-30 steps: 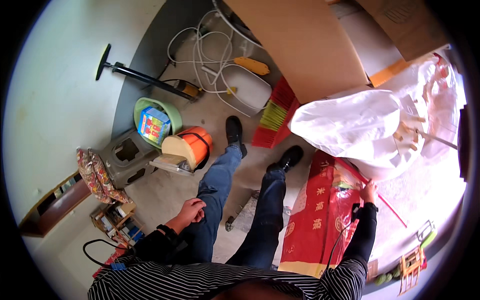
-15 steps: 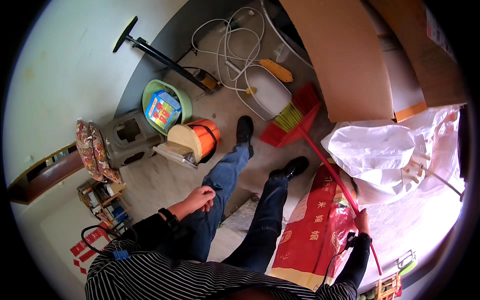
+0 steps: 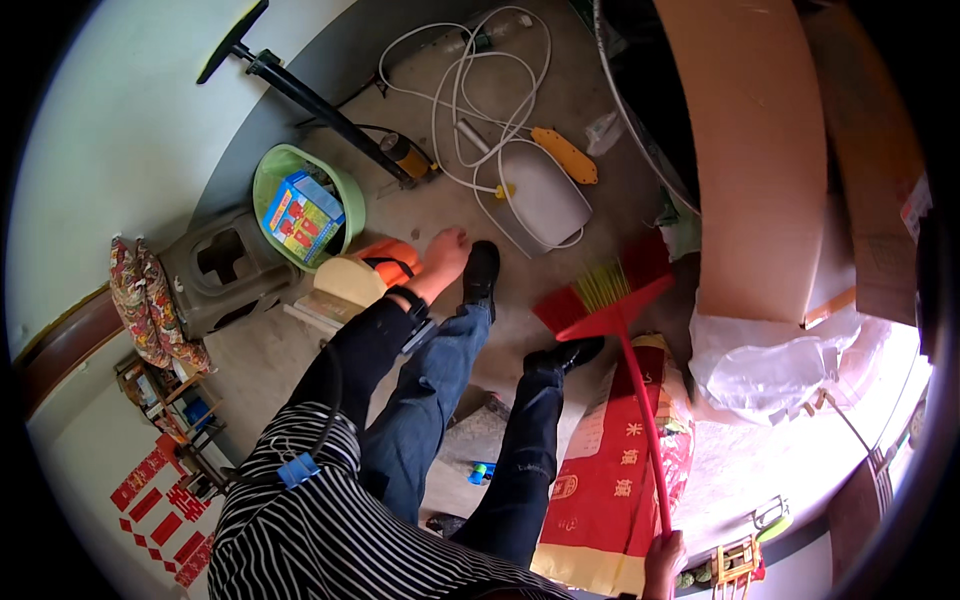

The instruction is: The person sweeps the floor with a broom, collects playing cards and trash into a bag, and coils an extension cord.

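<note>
My right hand (image 3: 664,556) is closed around the red handle of a broom (image 3: 645,420) at the bottom right. The broom's red and yellow-green bristles are at the far end, just right of my feet. My left arm is stretched forward, and my left hand (image 3: 446,256) is up beside the orange bucket (image 3: 392,262), fingers curled in with nothing visible in them. A grey dustpan (image 3: 548,190) rests on the floor beyond that hand. Loops of a white cable (image 3: 437,100) lie over and around it, and a yellow-orange flat piece (image 3: 565,155) is beside it.
A black floor pump (image 3: 320,112) leans at the far left. Near it are a green basin (image 3: 350,205) holding a blue box, and a grey plastic stool (image 3: 190,290). Cardboard boxes (image 3: 755,150) and a white plastic bag (image 3: 770,370) stand right; a red sack (image 3: 625,450) lies by my leg.
My left hand has moved forward from over my thigh to beside the orange bucket. My right hand has come nearer my body, still gripping the broom, whose handle now stands more upright in view.
</note>
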### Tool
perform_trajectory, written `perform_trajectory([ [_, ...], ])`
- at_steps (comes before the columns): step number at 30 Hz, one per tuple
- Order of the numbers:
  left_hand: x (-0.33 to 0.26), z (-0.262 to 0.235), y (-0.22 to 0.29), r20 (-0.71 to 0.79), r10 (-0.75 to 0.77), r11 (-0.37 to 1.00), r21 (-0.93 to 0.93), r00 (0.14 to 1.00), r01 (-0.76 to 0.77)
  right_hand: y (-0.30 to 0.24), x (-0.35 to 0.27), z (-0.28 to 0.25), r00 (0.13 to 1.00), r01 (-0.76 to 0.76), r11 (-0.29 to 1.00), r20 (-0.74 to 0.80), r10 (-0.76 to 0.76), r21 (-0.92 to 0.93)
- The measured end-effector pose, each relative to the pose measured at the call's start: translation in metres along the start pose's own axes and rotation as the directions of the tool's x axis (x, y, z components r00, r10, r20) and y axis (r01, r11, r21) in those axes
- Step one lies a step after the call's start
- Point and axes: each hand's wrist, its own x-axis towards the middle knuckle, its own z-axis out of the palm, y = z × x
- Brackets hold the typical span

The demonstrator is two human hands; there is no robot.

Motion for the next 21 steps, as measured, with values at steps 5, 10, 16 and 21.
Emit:
perform_trajectory([
  [5,0.084,0.031,0.010,-0.025,-0.012,0.987,0.159,1.000,0.016,-0.036,-0.023,-0.010,0.913,-0.203,0.975,0.377,0.155,0.092],
  [10,0.140,0.054,-0.029,-0.006,0.212,0.747,0.646,0.977,-0.158,-0.062,-0.022,-0.028,0.923,-0.262,0.932,0.346,0.166,0.252],
  [16,0.165,0.049,-0.060,0.127,0.380,0.645,0.674,0.916,-0.360,-0.026,-0.030,0.011,0.842,-0.403,0.903,0.445,0.304,0.146],
  [21,0.171,0.026,-0.045,0.172,0.566,0.738,0.330,0.806,-0.588,0.004,-0.042,0.030,0.785,-0.455,0.886,0.507,0.355,0.085],
])
